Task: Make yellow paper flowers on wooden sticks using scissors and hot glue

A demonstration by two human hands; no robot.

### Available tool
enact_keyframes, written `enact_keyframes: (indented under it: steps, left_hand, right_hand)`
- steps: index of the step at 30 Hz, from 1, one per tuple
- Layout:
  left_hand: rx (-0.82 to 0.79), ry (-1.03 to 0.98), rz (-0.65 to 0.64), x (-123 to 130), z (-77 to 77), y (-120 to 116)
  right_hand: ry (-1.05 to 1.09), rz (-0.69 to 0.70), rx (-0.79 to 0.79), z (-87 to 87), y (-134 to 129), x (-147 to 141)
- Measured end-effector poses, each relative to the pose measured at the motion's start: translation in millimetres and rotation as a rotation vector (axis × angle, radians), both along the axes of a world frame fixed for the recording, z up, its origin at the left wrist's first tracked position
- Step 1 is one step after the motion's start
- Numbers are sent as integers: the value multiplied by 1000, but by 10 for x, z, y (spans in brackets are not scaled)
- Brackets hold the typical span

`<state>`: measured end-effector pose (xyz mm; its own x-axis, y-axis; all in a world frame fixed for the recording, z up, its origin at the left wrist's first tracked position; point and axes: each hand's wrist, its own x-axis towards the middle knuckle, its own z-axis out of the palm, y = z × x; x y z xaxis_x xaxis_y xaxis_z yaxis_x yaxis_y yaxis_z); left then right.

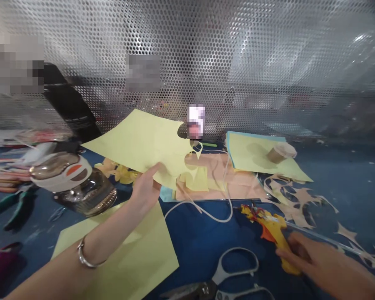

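Note:
In my left hand (146,185) is a pale yellow sheet of paper (137,146), pinched at its lower edge and raised above the table. Curved pieces have been cut from the sheet's right side. My right hand (315,258) is closed around the handle of a yellow glue gun (276,229) with an orange trigger, its tip pointing left. Grey-handled scissors (218,277) lie between my hands at the near edge. Under my left forearm rests another yellow sheet (156,254). Peach and yellow paper pieces (240,181) lie beyond the glue gun.
To the left stand a clear bottle with a white lid (62,179) and green-handled pliers (21,208). A tape roll (281,153) sits on stacked paper (253,152). Paper offcuts (300,204) spread rightward. A white cord (218,220) loops mid-table, before a perforated metal panel (175,41).

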<state>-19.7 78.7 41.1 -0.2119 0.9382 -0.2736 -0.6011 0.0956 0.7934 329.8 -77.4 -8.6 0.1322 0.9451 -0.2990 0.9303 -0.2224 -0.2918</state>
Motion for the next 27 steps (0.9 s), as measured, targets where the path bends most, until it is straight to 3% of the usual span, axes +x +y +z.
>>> enact_keyframes:
  steps: [4,13,15,18,23,27]
  left_hand:
    - [5,-2,-12,34,74,72]
    - [15,-39,-18,-7,43,269]
    - [2,-41,-8,-18,24,279]
    - [1,-47,1,-25,32,289]
    - [9,-69,-3,21,128,305]
    - [3,-92,-49,85,201,309]
  right_hand:
    - [-32,-6,-4,-110,-49,-122]
    - [-176,-33,161,325,-42,-278]
    - [-76,85,189,406,-89,-412]
    - [71,367,199,439,-133,-692]
    - [34,839,381,178,-68,-1109]
    - [-131,902,267,54,34,-1193]
